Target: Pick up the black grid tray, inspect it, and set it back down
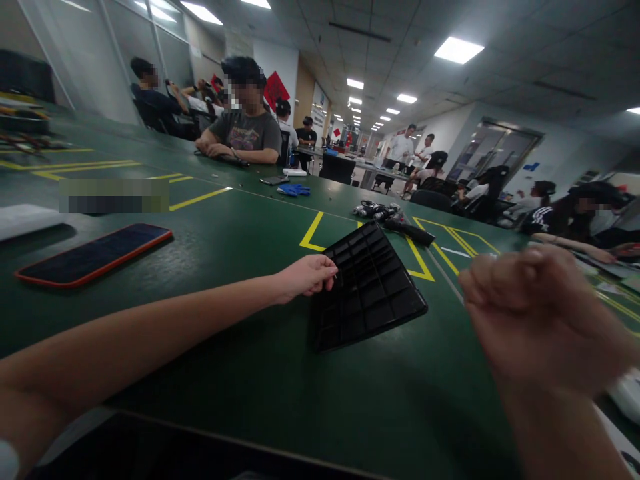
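Note:
A black tray (373, 287) divided into small square compartments is at a slant over the green table in front of me. My left hand (307, 275) is at the tray's left side, thumb and fingers pinched together. A tiny pale bit shows at its fingertips, too small to name. Raised at the right, close to the camera and apart from the tray, my right hand (540, 320) is blurred. Its fingers are curled in, and whatever they may hold is hidden.
On the green table (250, 400) a phone with an orange edge (97, 253) lies at left. Beyond the tray are dark tools with cables (387, 217) and blue gloves (294, 191). One person (250, 127) sits across; another (585, 220) works at right.

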Demonstrator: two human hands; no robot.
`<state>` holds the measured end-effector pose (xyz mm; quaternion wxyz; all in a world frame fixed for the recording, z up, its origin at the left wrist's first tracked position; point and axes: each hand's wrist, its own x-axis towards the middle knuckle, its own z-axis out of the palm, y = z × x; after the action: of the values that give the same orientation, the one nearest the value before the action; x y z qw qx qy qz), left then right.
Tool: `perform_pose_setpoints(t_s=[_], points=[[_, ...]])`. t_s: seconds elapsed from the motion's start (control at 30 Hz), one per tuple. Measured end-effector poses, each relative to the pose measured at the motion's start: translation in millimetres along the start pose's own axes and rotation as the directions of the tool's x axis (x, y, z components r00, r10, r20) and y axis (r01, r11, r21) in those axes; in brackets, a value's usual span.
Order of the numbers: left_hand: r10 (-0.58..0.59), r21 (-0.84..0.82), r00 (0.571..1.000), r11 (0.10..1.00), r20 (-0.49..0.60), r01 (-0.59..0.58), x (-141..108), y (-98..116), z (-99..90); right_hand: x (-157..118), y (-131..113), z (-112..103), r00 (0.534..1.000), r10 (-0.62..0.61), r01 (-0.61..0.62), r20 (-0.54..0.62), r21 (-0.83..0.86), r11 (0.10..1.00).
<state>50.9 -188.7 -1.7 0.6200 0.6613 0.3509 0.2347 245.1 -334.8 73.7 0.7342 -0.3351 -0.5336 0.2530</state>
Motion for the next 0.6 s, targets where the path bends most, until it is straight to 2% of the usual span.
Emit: perform_pose_setpoints(t_s=[0.07,0.1,0.13,0.17,0.23,0.3,0.33,0.4,0.43,0.47,0.5,0.53,0.57,0.6], points=[[0.011,0.04,1.0,0.999,-0.007,-0.011,0.4,-0.9,0.7,21.7,36.7,-6.0,0.968,0.0,-0.02,-0.25,-0.079,0.997],[0.028,0.07,0.999,0.997,-0.017,-0.027,0.7,-1.6,0.8,25.7,59.2,-9.3,0.95,0.024,-0.074,-0.313,-0.148,0.986],[0.059,0.107,0.998,0.993,-0.03,-0.056,1.4,-2.5,0.9,25.6,82.1,-12.3,0.945,0.11,-0.182,-0.31,-0.215,0.96],[0.104,0.148,0.994,0.984,-0.043,-0.096,2.4,-3.5,0.8,22.8,103.5,-14.7,0.947,0.221,-0.28,-0.234,-0.264,0.923],[0.201,0.224,0.978,0.957,-0.056,-0.183,4.9,-5.8,0.1,15.2,134.2,-17.4,0.949,0.31,-0.31,-0.061,-0.365,0.878],[0.259,0.272,0.964,0.933,-0.059,-0.234,7.4,-8.1,-0.7,13.8,141.1,-18.2,0.942,0.335,-0.298,0.019,-0.41,0.862],[0.27,0.287,0.961,0.927,-0.064,-0.242,8.3,-9.2,-1.0,16.5,134.6,-18.1,0.947,0.321,-0.297,-0.014,-0.419,0.858],[0.275,0.306,0.958,0.921,-0.078,-0.24,9.2,-11.4,-1.3,24.7,104.3,-15.9,0.953,0.236,-0.293,-0.189,-0.388,0.874],[0.278,0.307,0.957,0.921,-0.082,-0.241,9.3,-12.4,-1.3,27.1,83.1,-13.3,0.927,0.148,-0.273,-0.344,-0.349,0.896],[0.283,0.303,0.955,0.921,-0.086,-0.246,9.3,-13.5,-1.2,26.1,60.4,-9.6,0.891,0.082,-0.211,-0.446,-0.248,0.945],[0.289,0.296,0.953,0.922,-0.09,-0.252,9.2,-14.5,-1.0,20.7,38.3,-5.5,0.905,0.068,-0.14,-0.419,-0.143,0.98],[0.296,0.289,0.951,0.922,-0.093,-0.259,9.1,-15.5,-0.7,10.5,18.7,-1.8,0.945,0.048,-0.081,-0.322,-0.091,0.993],[0.305,0.284,0.947,0.921,-0.097,-0.267,8.9,-16.5,-0.3,-4.0,3.2,0.3,0.985,0.03,-0.049,-0.168,-0.109,0.993],[0.313,0.281,0.944,0.92,-0.103,-0.274,8.8,-17.3,0.1,-21.7,-7.5,0.3,0.999,0.042,-0.039,0.022,-0.134,0.99]])
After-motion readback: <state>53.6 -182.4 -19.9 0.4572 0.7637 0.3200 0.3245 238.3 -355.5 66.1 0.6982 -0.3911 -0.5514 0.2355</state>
